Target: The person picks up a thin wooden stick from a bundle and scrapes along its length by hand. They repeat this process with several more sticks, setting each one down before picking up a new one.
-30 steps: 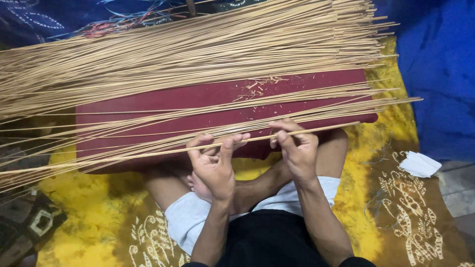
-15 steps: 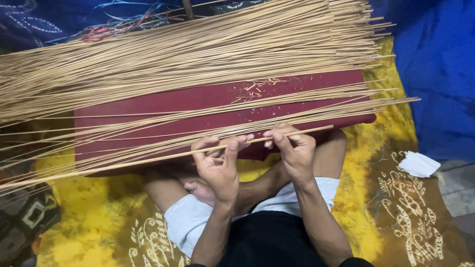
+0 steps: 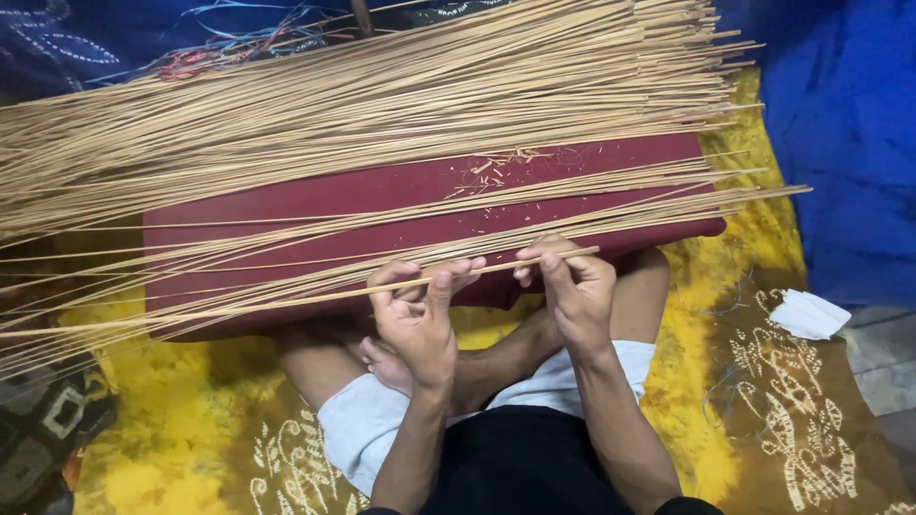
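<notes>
Hands both pinch one thin bamboo stick (image 3: 286, 303). Left hand (image 3: 417, 315) grips it between thumb and fingertips near the middle; right hand (image 3: 572, 286) pinches it close to its right end. Stick runs slightly tilted, just above the near edge of a maroon cushion (image 3: 401, 200) across the person's lap. Loose sticks (image 3: 382, 95) lie heaped over the cushion's far side. Yellow patterned cloth (image 3: 172, 429) covers the floor; a white scrap (image 3: 809, 315) lies at right.
</notes>
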